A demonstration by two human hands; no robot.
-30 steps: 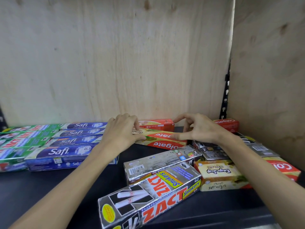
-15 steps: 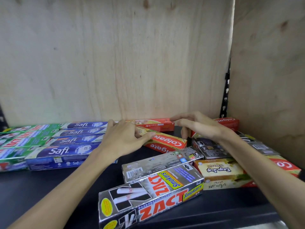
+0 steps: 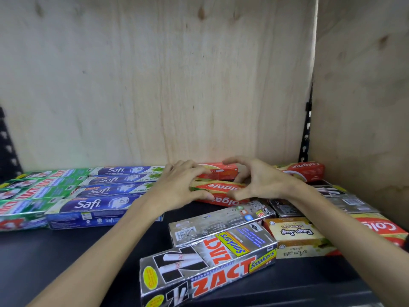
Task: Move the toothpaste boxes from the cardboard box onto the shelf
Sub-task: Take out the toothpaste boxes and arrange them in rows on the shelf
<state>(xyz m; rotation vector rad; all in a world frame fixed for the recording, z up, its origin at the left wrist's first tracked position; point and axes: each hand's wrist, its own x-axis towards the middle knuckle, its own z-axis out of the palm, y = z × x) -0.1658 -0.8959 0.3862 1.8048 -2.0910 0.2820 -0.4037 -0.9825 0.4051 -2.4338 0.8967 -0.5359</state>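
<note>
Shelf (image 3: 66,262), left to right as I see it: green Zact boxes (image 3: 33,191), blue Safi boxes (image 3: 106,191); my left hand (image 3: 177,187), grip curled over one end of a red Colgate box (image 3: 221,191); my right hand (image 3: 261,182), grip pinching its other end; silver Zact box (image 3: 210,262) in front; Colgate boxes far right

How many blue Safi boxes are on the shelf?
4. They lie side by side in a row left of the hands: one at the back, the next, the third, and the front one. More may hide behind the left hand.
</note>
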